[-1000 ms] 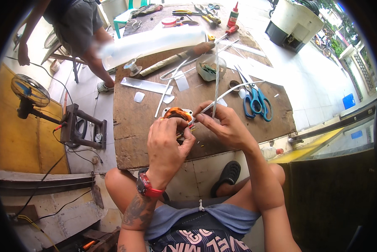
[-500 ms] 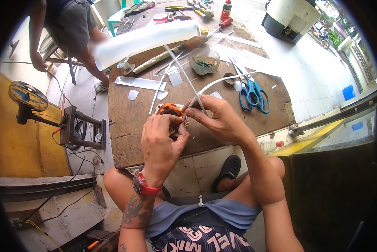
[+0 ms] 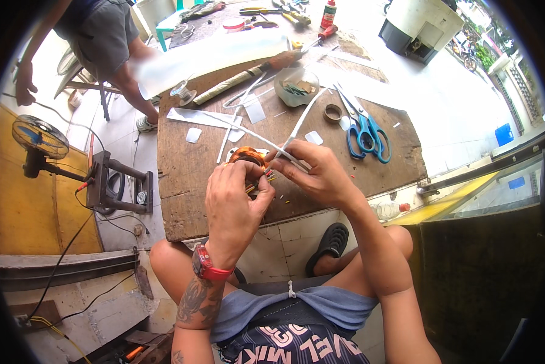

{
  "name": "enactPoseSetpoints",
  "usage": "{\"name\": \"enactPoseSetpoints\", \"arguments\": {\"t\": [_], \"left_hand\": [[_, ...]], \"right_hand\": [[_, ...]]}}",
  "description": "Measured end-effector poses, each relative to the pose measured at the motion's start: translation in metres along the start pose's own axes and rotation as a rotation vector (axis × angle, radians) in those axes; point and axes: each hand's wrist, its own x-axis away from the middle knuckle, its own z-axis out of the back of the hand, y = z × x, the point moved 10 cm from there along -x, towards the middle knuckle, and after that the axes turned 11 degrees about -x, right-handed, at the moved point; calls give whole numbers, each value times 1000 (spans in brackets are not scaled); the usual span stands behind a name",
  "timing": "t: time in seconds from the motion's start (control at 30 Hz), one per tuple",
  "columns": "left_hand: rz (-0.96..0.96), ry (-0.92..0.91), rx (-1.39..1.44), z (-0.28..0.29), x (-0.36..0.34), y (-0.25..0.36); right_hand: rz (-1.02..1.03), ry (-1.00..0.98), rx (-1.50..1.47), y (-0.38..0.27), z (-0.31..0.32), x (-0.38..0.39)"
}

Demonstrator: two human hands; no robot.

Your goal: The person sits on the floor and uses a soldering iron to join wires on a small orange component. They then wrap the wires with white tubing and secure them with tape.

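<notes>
Cord [image 3: 257,138] | within right hand's [image 3: 315,173] grip | coil [image 3: 248,155] beyond left hand [image 3: 236,197]

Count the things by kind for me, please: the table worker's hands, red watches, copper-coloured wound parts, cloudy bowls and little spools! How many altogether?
Hands, left hand and right hand: 2
Red watch: 1
Copper-coloured wound part: 1
Cloudy bowl: 1
Little spool: 1
Total: 6

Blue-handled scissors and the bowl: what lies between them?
In the head view, a brown roll and a small white piece lie between the blue-handled scissors and the bowl. The far end of the white strip from the right hand reaches in.
</notes>
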Motion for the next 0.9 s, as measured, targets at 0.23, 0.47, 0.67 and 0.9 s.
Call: {"name": "enactPoseSetpoints", "arguments": {"t": [0.23, 0.47, 0.67, 0.9], "left_hand": [[6, 5, -4, 1, -1, 0], [7, 1, 4, 1, -1, 0], [22, -14, 12, 1, -1, -2], [9, 1, 27, 2, 0, -2]], "right_hand": [[-54, 29, -38, 6, -1, -1], [16, 51, 48, 0, -2, -5], [34, 22, 60, 4, -3, -3], [-202, 126, -286, 23, 6, 2]]}}
